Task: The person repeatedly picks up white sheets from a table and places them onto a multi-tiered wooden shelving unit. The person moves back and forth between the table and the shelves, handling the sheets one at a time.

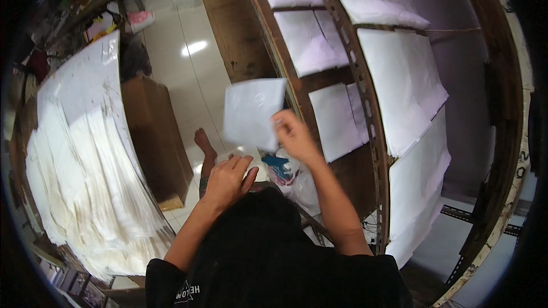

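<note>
Sheet-sorting looks under way: left hand rests open-fingered near the lap, right hand beyond it pinches a white sheet aloft, likely bound for the shelf rack behind.

Black short-sleeved shirt with small white print near the left sleeve, bare forearms, bare foot, no gloves

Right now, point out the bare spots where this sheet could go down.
The white tiled floor between the brown cardboard box and the wooden shelf frame is bare. The brown shelf board below the right hand shows a bare strip. The left stack of sheets and the upper shelves are crowded.
</note>
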{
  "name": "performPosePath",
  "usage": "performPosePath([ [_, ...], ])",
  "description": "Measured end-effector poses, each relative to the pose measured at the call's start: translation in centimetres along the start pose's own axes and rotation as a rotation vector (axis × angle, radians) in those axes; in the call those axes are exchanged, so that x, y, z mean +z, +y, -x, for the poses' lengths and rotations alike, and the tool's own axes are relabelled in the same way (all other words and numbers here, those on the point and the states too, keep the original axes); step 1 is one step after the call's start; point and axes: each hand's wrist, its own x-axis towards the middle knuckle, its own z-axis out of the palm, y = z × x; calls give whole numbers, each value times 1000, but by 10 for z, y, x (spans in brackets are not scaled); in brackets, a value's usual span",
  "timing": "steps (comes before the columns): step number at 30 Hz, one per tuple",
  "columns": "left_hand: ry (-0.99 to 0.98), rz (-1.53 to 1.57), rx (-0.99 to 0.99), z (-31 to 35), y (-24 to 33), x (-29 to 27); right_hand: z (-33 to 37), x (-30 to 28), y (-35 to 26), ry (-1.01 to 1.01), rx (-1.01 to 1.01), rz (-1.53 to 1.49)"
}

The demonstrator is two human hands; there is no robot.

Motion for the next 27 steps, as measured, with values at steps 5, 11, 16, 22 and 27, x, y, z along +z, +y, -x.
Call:
performPosePath([
  [5, -207, -3, -287, 64, -11, 46, 33, -132, 66, 458, 284, 55],
  [11, -376, -64, -517, 152, -63, 86, 103, -250, 182, 977, 418, -167],
  [16, -496, -118, -700, 178, -69, 98, 96, -264, 219, 1152, 544, -222],
  [22, -529, -60, -698, 161, -68, 106, 128, -327, 314, 1118, 833, 129],
  [27, -502, -56, -647, 160, -71, 112, 128, -297, 303, 1150, 690, 144],
])
